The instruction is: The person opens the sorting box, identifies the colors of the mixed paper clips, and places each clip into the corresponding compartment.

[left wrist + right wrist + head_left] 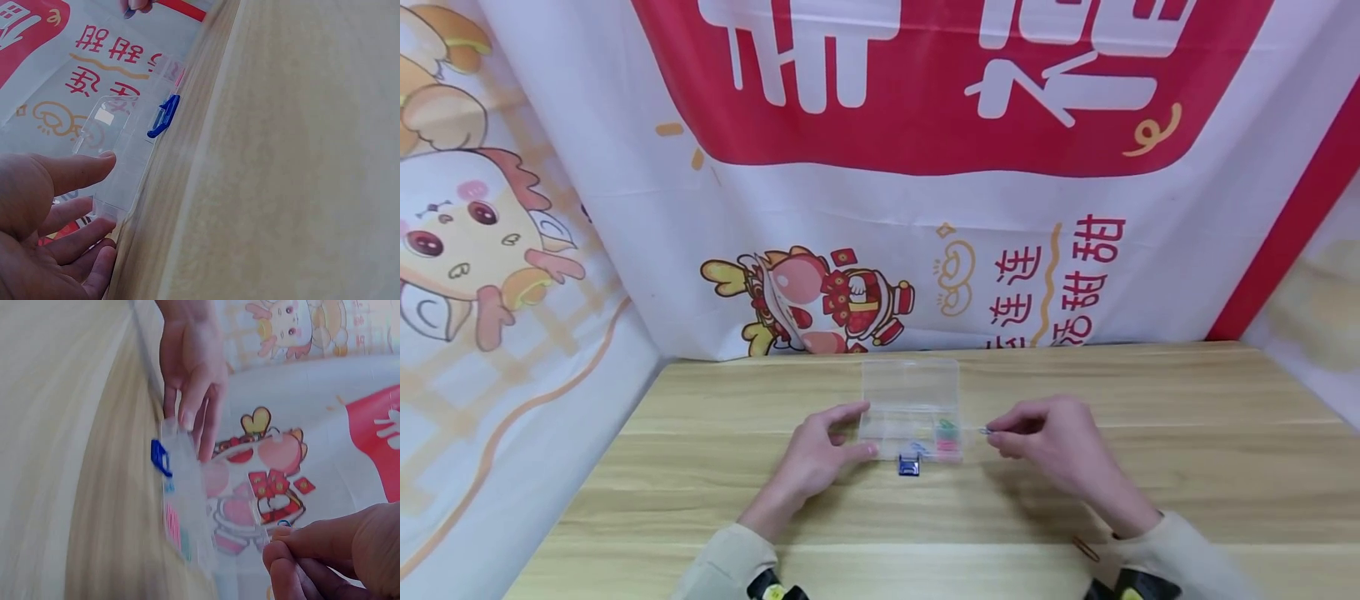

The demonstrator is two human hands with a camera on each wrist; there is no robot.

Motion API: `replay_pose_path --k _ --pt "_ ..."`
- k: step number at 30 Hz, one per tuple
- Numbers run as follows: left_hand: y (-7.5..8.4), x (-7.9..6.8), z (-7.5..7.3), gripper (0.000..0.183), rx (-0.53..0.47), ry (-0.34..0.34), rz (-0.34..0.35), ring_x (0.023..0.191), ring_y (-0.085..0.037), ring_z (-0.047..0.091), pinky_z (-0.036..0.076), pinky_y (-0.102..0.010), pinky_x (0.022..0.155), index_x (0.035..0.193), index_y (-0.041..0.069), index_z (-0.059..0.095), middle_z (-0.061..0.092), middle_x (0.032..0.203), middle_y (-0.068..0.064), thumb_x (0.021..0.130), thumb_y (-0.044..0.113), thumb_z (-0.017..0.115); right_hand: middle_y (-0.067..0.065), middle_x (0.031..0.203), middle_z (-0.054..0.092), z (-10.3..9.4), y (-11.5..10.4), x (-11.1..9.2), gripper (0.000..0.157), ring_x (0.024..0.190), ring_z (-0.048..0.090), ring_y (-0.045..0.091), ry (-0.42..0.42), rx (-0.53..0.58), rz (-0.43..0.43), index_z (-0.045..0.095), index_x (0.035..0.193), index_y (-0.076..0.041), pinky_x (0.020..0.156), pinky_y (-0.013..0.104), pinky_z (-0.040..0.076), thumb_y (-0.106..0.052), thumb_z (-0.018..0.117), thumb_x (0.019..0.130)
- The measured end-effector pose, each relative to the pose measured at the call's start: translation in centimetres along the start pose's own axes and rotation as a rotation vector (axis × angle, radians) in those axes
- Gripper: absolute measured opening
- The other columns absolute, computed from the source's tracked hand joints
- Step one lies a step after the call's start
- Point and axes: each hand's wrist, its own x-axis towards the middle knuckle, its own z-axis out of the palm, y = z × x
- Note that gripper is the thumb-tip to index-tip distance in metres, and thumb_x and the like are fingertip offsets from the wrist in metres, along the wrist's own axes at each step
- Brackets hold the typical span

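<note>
A clear plastic compartment box (910, 423) stands on the table with its transparent lid (910, 383) raised at the back. Its blue latch (908, 465) hangs at the front edge. Pink pieces (947, 446), green pieces (947, 427) and blue pieces (918, 447) lie inside, mostly towards the right. At the box's left end, my left hand (820, 450) touches it with fairly straight thumb and fingers, the thumb near the front corner. To the right of the box, my right hand (1048, 433) pinches a small blue paper clip (284, 523) between thumb and index finger, apart from the box.
A reddish-brown paper clip (1086, 548) lies on the wooden table (1187, 450), close to my right forearm. Printed cloth (820, 200) hangs behind the table, and another patterned cloth (512, 400) hangs at the left.
</note>
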Motion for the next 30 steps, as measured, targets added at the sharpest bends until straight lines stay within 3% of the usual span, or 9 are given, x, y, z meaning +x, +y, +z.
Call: replay_pose_path --k 11,16,21,25,30 --pt "-0.1 0.0 -0.1 0.062 0.002 0.002 -0.011 0.129 -0.026 0.060 0.055 -0.048 0.111 0.144 0.029 0.066 0.062 0.154 -0.002 0.086 0.024 0.088 -0.001 0.084 0.081 3.4 -2.4 2.0 0.007 0.072 0.067 0.010 -0.001 -0.032 -0.012 0.085 0.089 -0.015 0.061 0.024 0.055 -0.011 0.088 0.085" --pt "0.0 0.0 0.1 0.063 0.001 -0.002 -0.011 0.130 -0.027 0.060 0.054 -0.048 0.111 0.144 0.030 0.065 0.062 0.154 -0.002 0.086 0.024 0.088 -0.003 0.086 0.081 4.9 -2.7 2.8 0.009 0.079 0.068 0.010 0.002 -0.034 -0.005 0.085 0.087 -0.019 0.071 0.025 0.056 -0.012 0.089 0.084" --pt "0.0 0.1 0.1 0.064 0.000 -0.006 -0.017 0.130 -0.027 0.061 0.054 -0.048 0.111 0.144 0.030 0.065 0.062 0.154 -0.002 0.085 0.025 0.089 -0.004 0.091 0.081 6.1 -2.7 3.2 0.014 0.086 0.069 0.011 -0.019 -0.042 0.028 0.086 0.096 -0.019 0.077 0.028 0.059 -0.013 0.089 0.084" --pt "-0.1 0.1 0.1 0.064 -0.002 -0.005 -0.023 0.128 -0.026 0.061 0.054 -0.047 0.110 0.144 0.031 0.065 0.061 0.154 -0.002 0.085 0.024 0.089 -0.003 0.096 0.080 6.0 -2.4 3.3 0.018 0.089 0.069 0.012 -0.029 -0.046 0.049 0.085 0.102 -0.018 0.080 0.029 0.060 -0.012 0.088 0.085" --pt "-0.2 0.1 0.1 0.065 -0.004 -0.005 -0.025 0.127 -0.027 0.061 0.055 -0.047 0.109 0.145 0.030 0.065 0.061 0.154 -0.002 0.084 0.024 0.089 0.000 0.103 0.082 3.9 -1.9 2.9 0.020 0.094 0.073 0.014 -0.028 -0.065 0.048 0.084 0.107 -0.018 0.083 0.032 0.063 -0.015 0.086 0.088"
